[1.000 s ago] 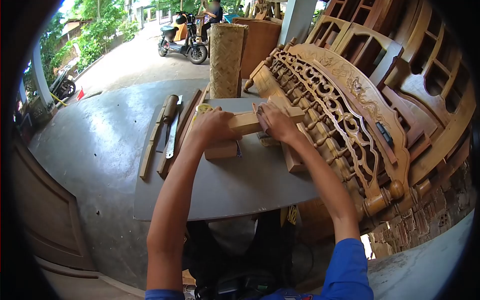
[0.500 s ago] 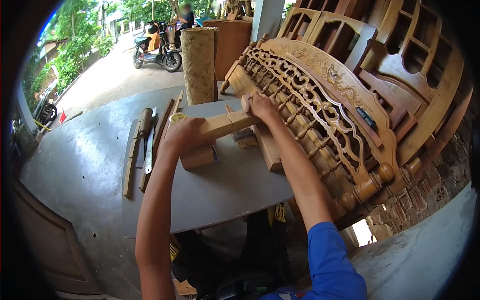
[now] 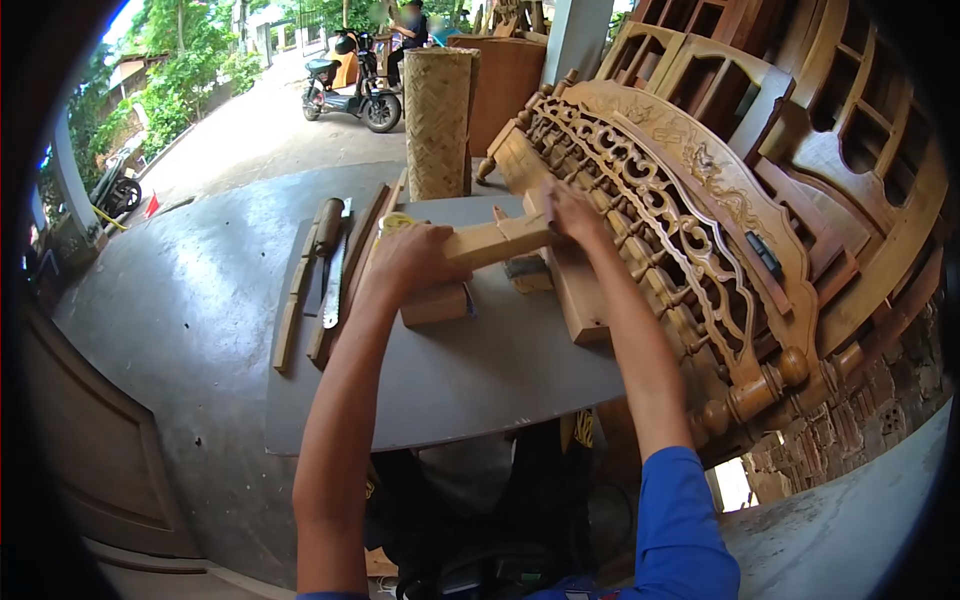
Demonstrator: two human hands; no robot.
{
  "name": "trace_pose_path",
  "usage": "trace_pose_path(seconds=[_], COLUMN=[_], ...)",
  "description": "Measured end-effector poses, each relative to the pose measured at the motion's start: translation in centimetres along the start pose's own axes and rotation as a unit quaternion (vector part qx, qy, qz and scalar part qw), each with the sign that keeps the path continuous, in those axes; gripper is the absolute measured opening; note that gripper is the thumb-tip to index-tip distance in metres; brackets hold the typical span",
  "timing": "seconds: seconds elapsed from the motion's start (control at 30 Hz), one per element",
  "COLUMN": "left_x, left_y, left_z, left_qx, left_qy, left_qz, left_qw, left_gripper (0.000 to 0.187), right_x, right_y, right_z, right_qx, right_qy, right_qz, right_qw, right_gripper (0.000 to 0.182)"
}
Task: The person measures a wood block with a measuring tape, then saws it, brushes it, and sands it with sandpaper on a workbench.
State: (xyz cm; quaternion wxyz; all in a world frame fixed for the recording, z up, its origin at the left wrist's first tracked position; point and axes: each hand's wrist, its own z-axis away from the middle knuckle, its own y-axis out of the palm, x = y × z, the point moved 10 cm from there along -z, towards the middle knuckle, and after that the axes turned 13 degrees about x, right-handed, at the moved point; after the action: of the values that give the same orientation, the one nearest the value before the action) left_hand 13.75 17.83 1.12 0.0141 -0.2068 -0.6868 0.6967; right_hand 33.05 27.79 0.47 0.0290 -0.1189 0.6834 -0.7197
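A pale wooden piece (image 3: 495, 241) with a notch mark across its middle is held over the grey table (image 3: 430, 390). My left hand (image 3: 412, 258) is closed around its left end. My right hand (image 3: 577, 213) is closed at its right end, where the fingers hide part of the wood. Below the piece lie a reddish wood block (image 3: 435, 305), a smaller block with a dark side (image 3: 530, 273), and a thick beam (image 3: 582, 300) under my right forearm. A yellowish roll (image 3: 396, 222) shows just behind my left hand.
Left of my left arm lie a saw blade (image 3: 336, 285), a wooden-handled tool (image 3: 328, 225) and long wood strips (image 3: 292, 312). Carved furniture panels (image 3: 650, 180) lean at right. A woven roll (image 3: 438, 120) stands beyond the table. A person (image 3: 408, 35) is near a scooter (image 3: 355, 90).
The view has shifted, so the whole scene sits farther right. Both hands keep their hold on the wooden piece, and my right hand has turned slightly at its end.
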Motion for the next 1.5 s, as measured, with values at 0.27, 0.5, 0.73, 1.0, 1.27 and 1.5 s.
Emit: trace_pose_path(seconds=[0.27,0.5,0.73,1.0,1.27,1.5], left_x=[0.0,0.3,0.4,0.0,-0.6,-1.7], left_y=[1.0,-0.1,0.7,0.2,-1.0,-0.8], left_z=[-0.1,-0.4,-0.9,-0.7,-0.9,-0.4], left_qx=[0.031,-0.01,0.014,-0.009,0.049,0.093], left_qy=[0.002,0.001,0.014,0.038,0.099,0.087], left_qz=[0.0,0.012,-0.01,-0.01,0.1,-0.035], left_qw=[1.0,1.0,1.0,0.999,0.989,0.991], left_gripper=[0.047,0.052,0.054,0.05,0.049,0.047], right_x=[-0.7,3.2,3.4,-2.1,-2.5,-3.6], right_y=[1.5,1.8,1.1,0.8,-3.9,-1.3], right_z=[-0.6,1.0,1.9,-2.1,2.1,0.1], right_qx=[0.037,-0.001,0.002,-0.129,-0.319,-0.116], right_qy=[-0.076,-0.124,-0.05,-0.034,-0.084,-0.063], right_qz=[0.029,0.01,0.072,-0.058,-0.043,-0.1], right_qw=[0.996,0.992,0.996,0.989,0.943,0.986], right_gripper=[0.038,0.047,0.048,0.032,0.023,0.023])
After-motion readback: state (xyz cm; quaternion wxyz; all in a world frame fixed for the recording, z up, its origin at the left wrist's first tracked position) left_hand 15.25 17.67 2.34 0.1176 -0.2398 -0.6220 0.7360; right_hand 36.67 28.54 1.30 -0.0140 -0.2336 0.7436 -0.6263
